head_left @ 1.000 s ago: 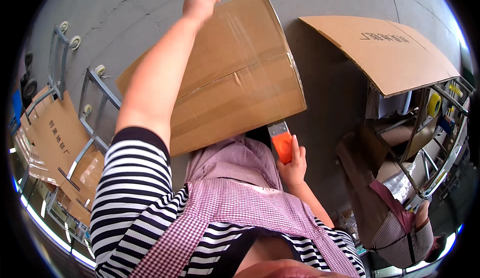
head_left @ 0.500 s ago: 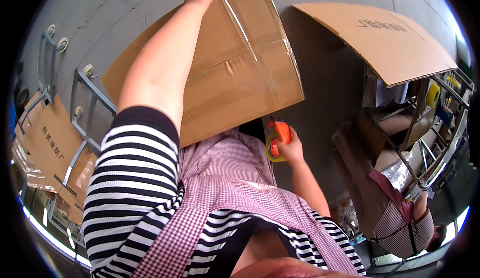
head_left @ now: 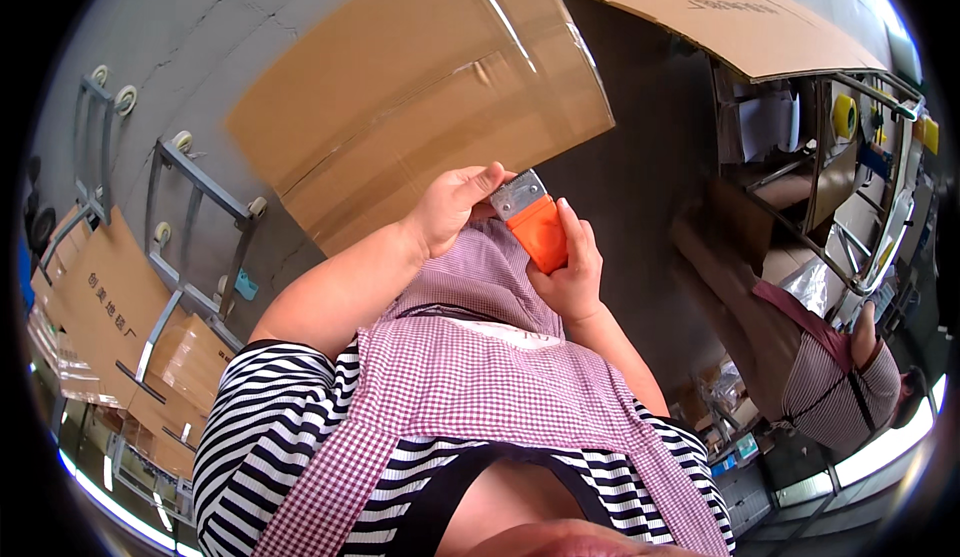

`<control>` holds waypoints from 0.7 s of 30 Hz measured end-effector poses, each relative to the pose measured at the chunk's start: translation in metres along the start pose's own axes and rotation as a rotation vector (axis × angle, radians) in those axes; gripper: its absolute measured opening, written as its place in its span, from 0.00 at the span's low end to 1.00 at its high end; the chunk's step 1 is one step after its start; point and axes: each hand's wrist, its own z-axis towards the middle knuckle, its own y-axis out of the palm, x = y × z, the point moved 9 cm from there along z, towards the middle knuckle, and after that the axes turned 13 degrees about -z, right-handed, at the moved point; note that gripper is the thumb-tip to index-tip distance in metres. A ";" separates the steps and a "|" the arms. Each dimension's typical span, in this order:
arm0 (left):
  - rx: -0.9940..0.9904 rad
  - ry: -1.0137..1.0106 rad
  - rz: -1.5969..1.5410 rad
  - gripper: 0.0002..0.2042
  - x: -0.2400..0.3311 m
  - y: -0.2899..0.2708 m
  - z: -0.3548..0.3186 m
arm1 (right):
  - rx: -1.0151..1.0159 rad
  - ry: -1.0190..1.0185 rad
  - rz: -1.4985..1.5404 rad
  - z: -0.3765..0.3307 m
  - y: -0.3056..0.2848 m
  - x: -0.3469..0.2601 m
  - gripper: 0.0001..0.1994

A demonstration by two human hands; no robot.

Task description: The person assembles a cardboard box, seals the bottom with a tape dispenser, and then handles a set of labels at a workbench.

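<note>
My right hand [head_left: 568,275] is closed around the orange body of a hand tape dispenser [head_left: 540,232], held up in front of my checked apron. Its metal blade end [head_left: 517,195] points up and to the left. My left hand [head_left: 455,207] has its fingertips pinched on that metal end. Just beyond both hands stands a large brown cardboard box [head_left: 420,107] with clear tape along its seam; neither hand touches it.
A flat cardboard sheet [head_left: 740,27] lies over a metal rack [head_left: 850,117] that holds yellow tape rolls. Another person in a striped top [head_left: 840,387] bends over at the right. Wheeled metal frames [head_left: 180,207] and flattened cartons [head_left: 100,307] stand at the left.
My left hand let go of the box's top edge and came down to the dispenser. My right hand lifted the dispenser higher, toward the middle.
</note>
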 end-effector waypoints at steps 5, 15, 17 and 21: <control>0.147 -0.002 -0.265 0.17 -0.017 -0.039 -0.042 | -0.034 -0.124 -0.061 -0.022 0.025 -0.035 0.42; 0.493 0.417 0.102 0.06 0.034 -0.174 -0.116 | -0.320 -0.074 -0.064 -0.083 0.127 -0.114 0.46; 0.594 0.519 0.254 0.06 0.095 -0.215 -0.117 | -0.340 -0.046 -0.065 -0.094 0.146 -0.121 0.46; 0.666 0.767 0.406 0.08 0.269 -0.307 -0.101 | -0.474 0.099 -0.144 -0.148 0.182 -0.087 0.47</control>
